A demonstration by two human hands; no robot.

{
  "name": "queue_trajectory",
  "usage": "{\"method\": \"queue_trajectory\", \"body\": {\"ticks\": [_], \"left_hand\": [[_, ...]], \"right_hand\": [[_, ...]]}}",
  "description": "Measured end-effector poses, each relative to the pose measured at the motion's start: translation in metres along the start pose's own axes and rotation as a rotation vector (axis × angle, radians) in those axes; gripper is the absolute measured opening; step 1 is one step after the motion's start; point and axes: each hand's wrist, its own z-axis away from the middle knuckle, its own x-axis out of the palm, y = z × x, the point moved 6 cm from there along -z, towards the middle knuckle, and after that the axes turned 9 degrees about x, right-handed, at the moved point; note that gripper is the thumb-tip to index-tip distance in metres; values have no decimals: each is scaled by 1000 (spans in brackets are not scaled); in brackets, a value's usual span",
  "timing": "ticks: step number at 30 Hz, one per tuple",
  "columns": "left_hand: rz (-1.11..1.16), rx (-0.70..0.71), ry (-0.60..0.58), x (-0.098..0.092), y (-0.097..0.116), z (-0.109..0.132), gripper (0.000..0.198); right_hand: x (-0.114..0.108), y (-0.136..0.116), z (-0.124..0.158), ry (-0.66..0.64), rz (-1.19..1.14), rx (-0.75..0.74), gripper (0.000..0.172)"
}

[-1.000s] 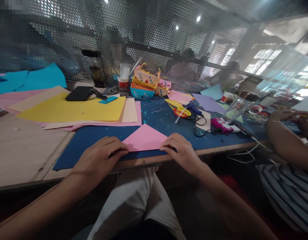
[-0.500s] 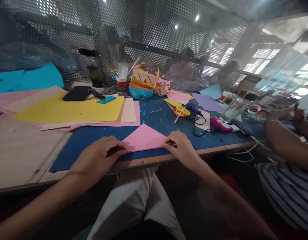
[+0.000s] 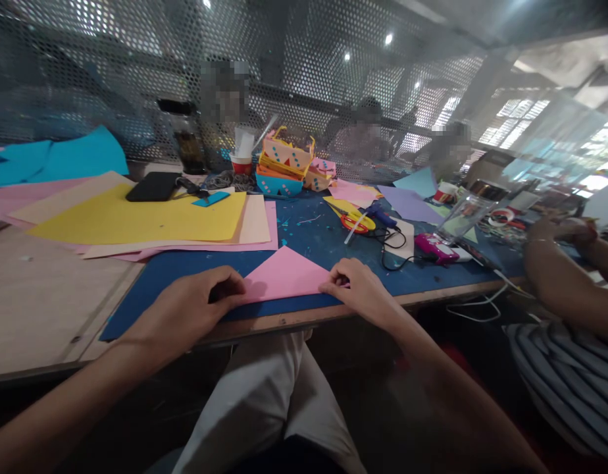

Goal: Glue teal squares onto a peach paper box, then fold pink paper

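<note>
A pink paper (image 3: 287,275), folded to a triangle with its point away from me, lies on the blue mat (image 3: 160,280) at the table's front edge. My left hand (image 3: 205,299) pinches its left corner between thumb and fingers. At the right corner, my right hand (image 3: 356,289) has its thumb and curled fingers closed on the paper. The long lower side of the triangle runs between both hands, close to the table edge.
Yellow paper (image 3: 151,217) over other sheets, with a black phone (image 3: 153,186), lies left. Behind are a red cup (image 3: 241,163) and decorated paper crowns (image 3: 284,161). Scissors (image 3: 362,222), a glue gun (image 3: 380,214) and a bottle (image 3: 464,214) stand right, near a person's arm (image 3: 560,276).
The paper stays almost in place. My left hand's fingers have shifted slightly at the left corner, and my right fingers have curled a little more. The person's hands at right have moved slightly.
</note>
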Motion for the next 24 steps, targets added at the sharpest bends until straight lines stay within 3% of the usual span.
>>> {"method": "queue_trajectory", "body": {"ticks": [6,15,19,24], "left_hand": [[-77,-9,-46,-2,-2,-5,28],[-205,-46,-79,-7,-12,-4,37],[-233,-37,-82,-9,-10,-4,35],[-213,-30,-77,-11,-11,1,34]], "right_hand": [[-2,5,-4,21,56,49,32],[-1,8,-3,23,35,19,26],[-2,12,-3,55,69,19,32],[-3,16,-2,53,52,-8,25]]}}
